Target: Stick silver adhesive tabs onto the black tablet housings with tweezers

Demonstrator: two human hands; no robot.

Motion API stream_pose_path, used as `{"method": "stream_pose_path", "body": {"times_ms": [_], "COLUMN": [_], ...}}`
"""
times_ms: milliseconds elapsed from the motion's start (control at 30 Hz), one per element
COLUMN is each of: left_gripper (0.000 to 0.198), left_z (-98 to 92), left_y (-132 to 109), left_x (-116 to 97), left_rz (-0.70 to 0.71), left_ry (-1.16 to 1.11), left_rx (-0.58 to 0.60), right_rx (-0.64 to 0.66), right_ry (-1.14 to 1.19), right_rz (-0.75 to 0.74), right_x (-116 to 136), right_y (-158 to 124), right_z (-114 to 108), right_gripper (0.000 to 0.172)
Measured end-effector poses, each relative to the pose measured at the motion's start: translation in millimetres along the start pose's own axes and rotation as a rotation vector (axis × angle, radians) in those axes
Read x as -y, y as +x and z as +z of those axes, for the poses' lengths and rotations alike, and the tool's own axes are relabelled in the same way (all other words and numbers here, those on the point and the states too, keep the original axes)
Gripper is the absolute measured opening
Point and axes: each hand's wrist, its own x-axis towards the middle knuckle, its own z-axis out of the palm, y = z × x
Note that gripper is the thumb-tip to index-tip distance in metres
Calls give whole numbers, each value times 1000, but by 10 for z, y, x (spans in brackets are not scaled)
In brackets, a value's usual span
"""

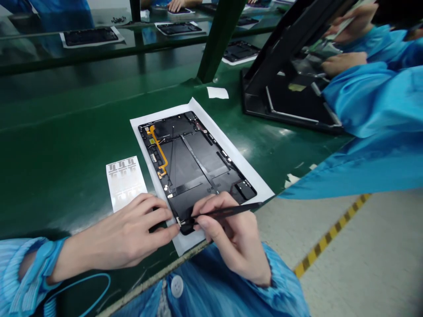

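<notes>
An opened tablet housing lies on a white sheet at the bench's front edge, with an orange flex cable along its left side. My right hand is closed around black tweezers, their tips down at the housing's near corner. Resting against that same corner, my left hand has its fingers stretched out, fingertips at the rim. Whether a small part sits between the tweezer tips is too small to tell. A sheet of stickers lies just beyond my left hand.
A black stand is at the right, where a co-worker's blue sleeve reaches in. A green post rises behind the housing. More housings on sheets, one at the far left, lie behind. A blue wrist-strap cord trails below my left arm.
</notes>
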Motion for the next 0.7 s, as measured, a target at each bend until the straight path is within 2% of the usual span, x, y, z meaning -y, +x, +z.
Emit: {"method": "stream_pose_path", "body": {"times_ms": [167,233,433,600,700], "left_gripper": [28,28,36,41,30], "left_z": [4,-7,-4,37,-21], "left_y": [-5,3,12,3,109], "left_x": [-5,-7,-3,-81,-146], "left_rz": [-11,-5,-45,-96,-108], "left_ry": [-22,-27,-3,3,21], "left_rx": [10,16,82,91,109], "right_rx": [30,-22,-283,-319,-324], "right_ry": [-43,21,372,357,328], "right_rz": [-48,-26,51,79,54], "right_x": [5,-17,-79,-81,-72], "right_y": [32,17,-55,-62,-50], "right_z": [46,72,139,154,153], "right_gripper": [6,6,8,16,16]}}
